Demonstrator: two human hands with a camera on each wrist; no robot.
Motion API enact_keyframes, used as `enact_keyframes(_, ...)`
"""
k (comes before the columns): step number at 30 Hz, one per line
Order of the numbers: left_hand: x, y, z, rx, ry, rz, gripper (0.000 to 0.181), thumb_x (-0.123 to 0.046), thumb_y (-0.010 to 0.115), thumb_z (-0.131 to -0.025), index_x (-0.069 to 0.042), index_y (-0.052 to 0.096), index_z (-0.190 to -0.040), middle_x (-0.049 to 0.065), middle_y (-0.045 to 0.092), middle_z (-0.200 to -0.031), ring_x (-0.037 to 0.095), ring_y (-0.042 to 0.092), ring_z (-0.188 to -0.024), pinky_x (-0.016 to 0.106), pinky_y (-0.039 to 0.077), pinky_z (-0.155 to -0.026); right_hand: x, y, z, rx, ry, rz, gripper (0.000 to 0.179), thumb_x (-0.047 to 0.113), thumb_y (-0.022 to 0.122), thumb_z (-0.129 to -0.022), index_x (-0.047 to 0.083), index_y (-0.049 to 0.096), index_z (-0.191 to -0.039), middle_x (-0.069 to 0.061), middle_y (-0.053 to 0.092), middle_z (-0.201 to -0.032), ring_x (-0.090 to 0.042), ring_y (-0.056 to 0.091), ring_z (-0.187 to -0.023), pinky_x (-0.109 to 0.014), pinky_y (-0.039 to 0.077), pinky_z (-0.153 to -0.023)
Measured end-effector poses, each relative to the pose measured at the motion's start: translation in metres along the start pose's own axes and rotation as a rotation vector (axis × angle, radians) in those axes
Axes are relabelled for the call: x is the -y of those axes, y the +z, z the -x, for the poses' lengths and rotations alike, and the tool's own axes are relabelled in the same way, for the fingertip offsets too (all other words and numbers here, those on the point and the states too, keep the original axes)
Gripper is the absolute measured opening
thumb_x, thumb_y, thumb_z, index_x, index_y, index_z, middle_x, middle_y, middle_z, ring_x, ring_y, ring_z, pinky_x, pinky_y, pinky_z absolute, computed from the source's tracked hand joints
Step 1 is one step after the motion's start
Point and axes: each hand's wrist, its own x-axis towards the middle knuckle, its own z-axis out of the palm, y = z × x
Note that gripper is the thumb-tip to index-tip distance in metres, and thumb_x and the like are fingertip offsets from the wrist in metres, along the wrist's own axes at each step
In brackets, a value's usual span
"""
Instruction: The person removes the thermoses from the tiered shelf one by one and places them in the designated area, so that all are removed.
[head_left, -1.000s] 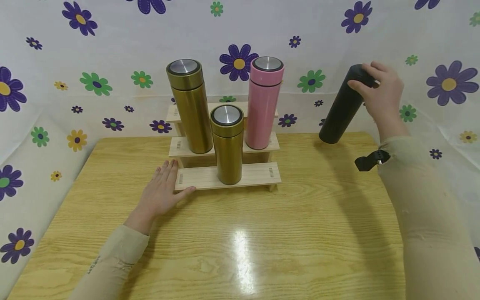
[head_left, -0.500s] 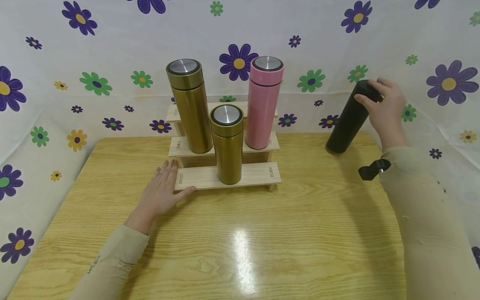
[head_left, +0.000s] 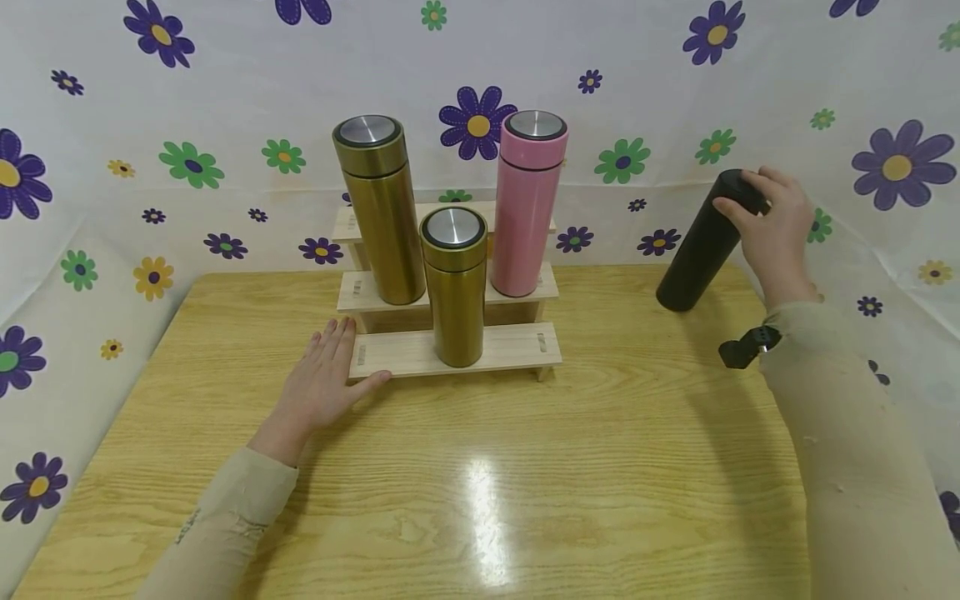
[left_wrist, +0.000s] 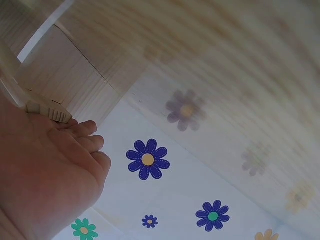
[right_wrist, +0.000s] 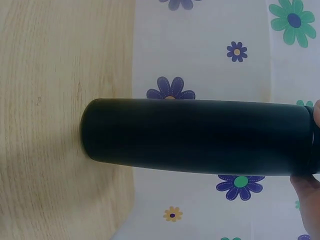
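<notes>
At the right back of the table, my right hand (head_left: 776, 225) grips a black thermos bottle (head_left: 701, 250) by its lid end. In the right wrist view the bottle (right_wrist: 195, 135) spans the picture, its base at the wood. My left hand (head_left: 318, 379) lies with straight fingers against the left end of a stepped wooden rack (head_left: 397, 354), thumb along the front of its lowest step. A short gold thermos (head_left: 459, 308) stands on that step. On the middle step are a tall gold thermos (head_left: 386, 225) at left and a pink thermos (head_left: 525, 221) at right.
The wooden table (head_left: 600, 483) runs back to a white flower-print cloth (head_left: 247, 75), which also hangs at both sides. A black strap device (head_left: 750, 346) sits on my right wrist.
My right hand has brought the black thermos down and slightly right, its base now at the tabletop. The left hand and the rack's thermoses have stayed in place.
</notes>
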Motion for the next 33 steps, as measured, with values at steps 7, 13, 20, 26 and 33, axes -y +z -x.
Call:
enact_keyframes(7, 0.000, 0.001, -0.001, 0.004, -0.002, -0.005, 0.102, -0.071, 0.036, -0.090, 0.007, 0.006, -0.150, 0.023, 0.007, -0.157, 0.035, 0.001, -0.144, 0.046, 0.000, -0.117, -0.006, 0.000, 0.003, -0.025, -0.026, 0.052, 0.061, 0.039, 0.062, -0.091, 0.016, 0.045, -0.144, -0.002, 0.034, -0.152, -0.019, 0.026, -0.140, -0.034, 0.029, -0.112)
enact_keyframes(13, 0.001, 0.001, -0.001, 0.009, -0.005, -0.004, 0.102, -0.071, 0.035, -0.090, 0.007, 0.005, -0.149, 0.022, 0.005, -0.157, 0.036, 0.001, -0.144, 0.046, 0.000, -0.117, -0.011, 0.003, 0.007, -0.036, -0.060, 0.062, 0.063, 0.037, 0.063, -0.091, 0.013, 0.043, -0.145, -0.002, 0.031, -0.153, -0.018, 0.023, -0.141, -0.033, 0.021, -0.115)
enact_keyframes(20, 0.000, 0.001, -0.001, 0.008, -0.006, 0.003, 0.102, -0.070, 0.035, -0.090, 0.007, 0.005, -0.150, 0.021, 0.004, -0.157, 0.036, 0.001, -0.144, 0.046, 0.000, -0.117, -0.011, 0.006, 0.010, -0.083, -0.059, 0.031, 0.061, 0.034, 0.065, -0.090, 0.013, 0.045, -0.143, -0.001, 0.033, -0.151, -0.015, 0.026, -0.139, -0.028, 0.027, -0.112)
enact_keyframes(26, 0.000, 0.001, 0.000, 0.020, -0.015, 0.008, 0.102, -0.070, 0.034, -0.091, 0.007, 0.003, -0.150, 0.021, 0.002, -0.157, 0.034, -0.002, -0.144, 0.046, -0.002, -0.117, -0.010, 0.008, 0.013, -0.110, -0.066, -0.010, 0.059, 0.031, 0.067, -0.089, 0.011, 0.048, -0.141, -0.001, 0.036, -0.149, -0.011, 0.029, -0.137, -0.023, 0.032, -0.108)
enact_keyframes(33, -0.001, 0.001, 0.000, 0.016, -0.007, 0.008, 0.102, -0.070, 0.035, -0.091, 0.007, 0.004, -0.149, 0.022, 0.004, -0.157, 0.036, 0.000, -0.144, 0.046, -0.001, -0.117, -0.011, 0.008, 0.013, -0.104, -0.040, -0.038, 0.060, 0.031, 0.066, -0.089, 0.012, 0.046, -0.142, -0.001, 0.033, -0.151, -0.012, 0.028, -0.138, -0.024, 0.030, -0.109)
